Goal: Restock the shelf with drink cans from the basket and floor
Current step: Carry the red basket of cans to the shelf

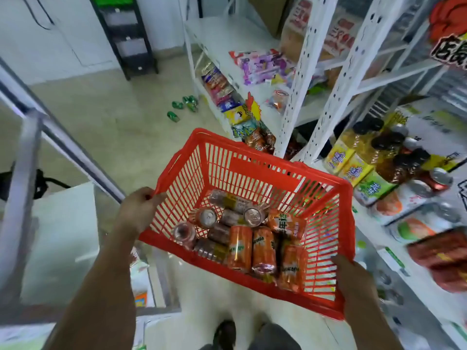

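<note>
**Basket in transit to shelf**

Left hand (141,208) and right hand (353,279) each grip the red basket (326,198) rim; cans (240,246) lie inside. Green cans (185,104) on floor by the shelf (417,271) base. Next, probably: set basket down, shelve cans.

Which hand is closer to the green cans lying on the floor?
Left. The left hand grips the red basket's left rim, below the green cans. The right hand grips the near right corner, farther away.
</note>
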